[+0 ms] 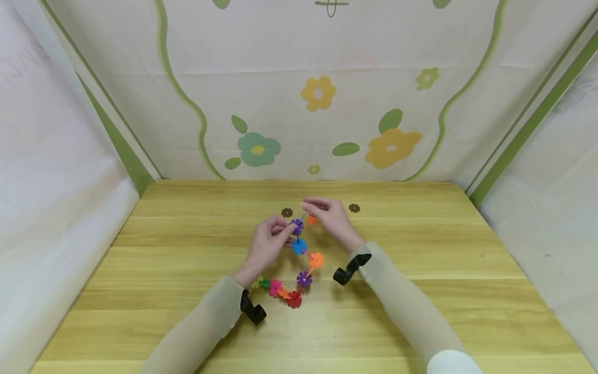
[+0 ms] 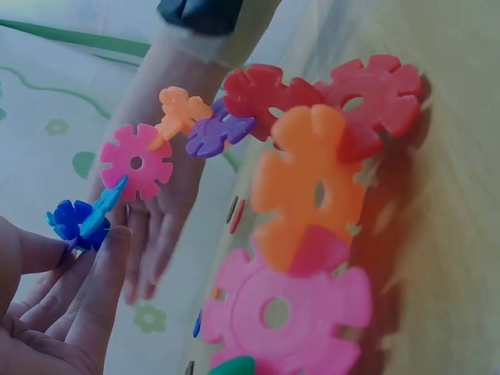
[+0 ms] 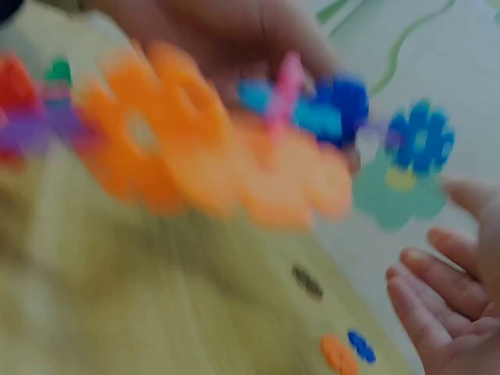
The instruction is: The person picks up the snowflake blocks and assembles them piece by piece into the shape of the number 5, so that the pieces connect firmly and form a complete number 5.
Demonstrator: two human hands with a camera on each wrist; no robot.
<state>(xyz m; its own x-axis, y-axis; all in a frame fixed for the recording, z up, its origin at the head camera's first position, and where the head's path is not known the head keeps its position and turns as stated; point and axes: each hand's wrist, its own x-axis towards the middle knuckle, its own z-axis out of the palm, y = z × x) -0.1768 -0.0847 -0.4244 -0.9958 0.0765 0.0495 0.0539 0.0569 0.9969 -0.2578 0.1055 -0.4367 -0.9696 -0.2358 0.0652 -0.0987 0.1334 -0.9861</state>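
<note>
My left hand (image 1: 265, 245) pinches the upper end of a chain of plastic snowflake discs at a purple disc (image 1: 296, 227). A blue disc (image 3: 420, 137) juts out past that grip. Below it hang a light blue disc (image 1: 299, 246), an orange disc (image 1: 316, 260) and another purple disc (image 1: 304, 279). The chain curves round through a red disc (image 1: 294, 299) and a pink disc (image 1: 275, 288) to green ones by my left wrist. My right hand (image 1: 333, 217) is close to the jutting blue disc, its fingers extended and apart from it in the right wrist view.
On the wooden table (image 1: 420, 291) a brown disc (image 1: 287, 212) lies beyond my left hand and another brown disc (image 1: 354, 208) right of my right hand. A loose orange disc (image 3: 339, 355) lies beside a loose blue disc (image 3: 361, 346). A flower-printed cloth (image 1: 280, 98) stands behind.
</note>
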